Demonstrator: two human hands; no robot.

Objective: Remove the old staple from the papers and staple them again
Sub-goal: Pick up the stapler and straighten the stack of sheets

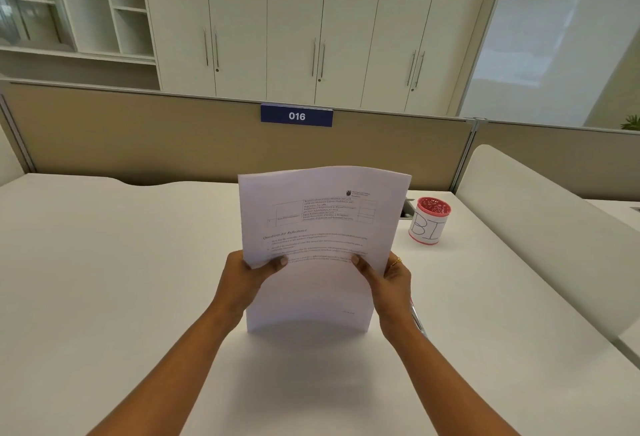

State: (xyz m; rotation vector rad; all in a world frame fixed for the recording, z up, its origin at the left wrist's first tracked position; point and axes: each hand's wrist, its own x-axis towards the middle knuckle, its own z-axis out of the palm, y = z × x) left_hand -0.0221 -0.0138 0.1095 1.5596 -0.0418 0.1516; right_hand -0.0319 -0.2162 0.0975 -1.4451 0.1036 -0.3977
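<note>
Head cam | papers (322,227) held upright w/ btm edge on white desk (104,262) | gripped by L hand (247,276) & R hand (389,279) at side edges | red pen cup (431,220) set apart, R of papers

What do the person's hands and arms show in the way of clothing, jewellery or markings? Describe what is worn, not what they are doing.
Both forearms are bare, with no sleeves, watch or bracelet in view. The left hand shows no jewellery. The right hand wears a thin gold ring on one finger. No gloves or markings show.

Two hands (242,279) (389,283) — one paper sheaf (318,227) — one cup (429,220)
</note>
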